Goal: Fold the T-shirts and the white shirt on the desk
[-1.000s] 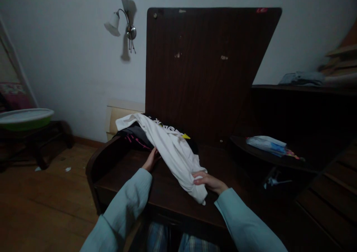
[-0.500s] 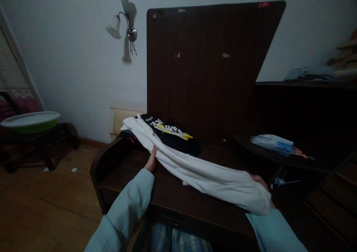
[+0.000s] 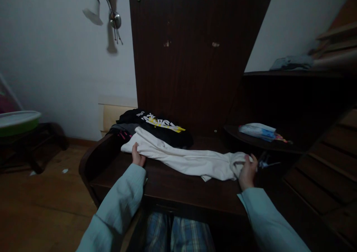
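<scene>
A white garment, gathered into a long narrow strip, stretches across the dark wooden desk top. Near its left end my left hand is closed on the front edge, some fingers hidden by the cloth. My right hand grips the right end, where the fabric bends over into a loop. Just behind the strip lies a pile of dark clothes, topped by a black garment with white and yellow print. The white cloth's left end touches this pile.
A tall dark panel stands behind the desk. On a rounded shelf at right sits a blue-and-white plastic packet. Folded cloth lies on the upper ledge. A green basin rests on a low stand at left; a wall lamp hangs above.
The white garment has come lower and its left end has slid off the black garment's top. My left hand has shifted left along it; my right hand has turned its end over.
</scene>
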A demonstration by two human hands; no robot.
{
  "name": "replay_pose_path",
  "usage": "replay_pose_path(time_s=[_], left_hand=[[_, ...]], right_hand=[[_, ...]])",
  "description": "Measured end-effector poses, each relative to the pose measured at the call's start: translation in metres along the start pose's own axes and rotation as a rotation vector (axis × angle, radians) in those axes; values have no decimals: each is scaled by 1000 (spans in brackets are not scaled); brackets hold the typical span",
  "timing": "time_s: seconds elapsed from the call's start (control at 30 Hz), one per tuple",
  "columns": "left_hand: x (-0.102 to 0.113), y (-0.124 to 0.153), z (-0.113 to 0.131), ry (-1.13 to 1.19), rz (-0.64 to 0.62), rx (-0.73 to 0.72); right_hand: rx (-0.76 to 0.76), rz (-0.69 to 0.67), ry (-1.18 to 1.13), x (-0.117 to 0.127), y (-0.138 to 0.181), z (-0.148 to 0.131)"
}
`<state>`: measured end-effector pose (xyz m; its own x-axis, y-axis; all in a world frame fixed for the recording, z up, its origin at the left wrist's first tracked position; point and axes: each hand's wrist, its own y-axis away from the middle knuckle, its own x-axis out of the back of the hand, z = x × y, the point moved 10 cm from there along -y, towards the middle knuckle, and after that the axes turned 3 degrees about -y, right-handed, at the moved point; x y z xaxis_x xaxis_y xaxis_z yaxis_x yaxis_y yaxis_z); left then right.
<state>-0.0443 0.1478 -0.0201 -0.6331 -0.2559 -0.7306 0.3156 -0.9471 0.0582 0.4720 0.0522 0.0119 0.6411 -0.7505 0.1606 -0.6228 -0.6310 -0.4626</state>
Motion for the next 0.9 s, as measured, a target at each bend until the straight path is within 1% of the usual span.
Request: replay_pose_path(time_s=[0.03,0.07,0.13,0.2,0.23,0.3,0.37,0.4,0.43,0.47,0.5,0.53,0.6,0.63,0.67,0.7,0.73,0.77,0.83,0.9], left_hand=[[-1,1,-4,-37,-23,53],[-5,3,-11,-97,-74,120],[-15,15,-31,-262,-232,287],[-23,37,-56,-436,-398,463],[-27,50,-67,-500,-474,542],[-35,75,-85,-557,-615,652],[-47,94,-97,-574,-740,701],[-51,100,-102,-600,-793,701],[-55,101,-104,-648,-832,672],[-58,97,-104,-719,-845,606],[-59,86,-100,-805,-818,494],[-60,71,-90,-898,-753,336],[-58,40,-56,-1078,-541,-54],[-57,30,-38,-1161,-436,-240],[-57,25,-24,-1242,-358,-395],[-59,22,-17,-1325,-328,-503],[-63,20,-18,-1412,-348,-560],[-68,18,-25,-1499,-396,-578],[-77,16,-44,-1648,-509,-554],[-86,14,-62,-1749,-572,-510]], right_hand=[[42,-43,48,-10,7,-8],[116,-139,123,-26,16,-18],[303,-377,316,-65,39,-37],[420,-545,510,-94,57,-44],[442,-593,590,-104,61,-44],[450,-654,696,-118,63,-43],[445,-678,741,-128,59,-44],[439,-668,750,-132,57,-45],[432,-649,756,-136,54,-46],[428,-626,759,-140,52,-48],[424,-602,760,-143,51,-49],[423,-583,760,-147,50,-50],[432,-563,746,-155,51,-52],[439,-554,732,-157,51,-53],[445,-541,714,-159,51,-55],[449,-528,695,-160,50,-56],[449,-513,674,-160,50,-57],[443,-498,651,-160,48,-58],[422,-478,581,-160,46,-61],[377,-471,449,-161,45,-65]])
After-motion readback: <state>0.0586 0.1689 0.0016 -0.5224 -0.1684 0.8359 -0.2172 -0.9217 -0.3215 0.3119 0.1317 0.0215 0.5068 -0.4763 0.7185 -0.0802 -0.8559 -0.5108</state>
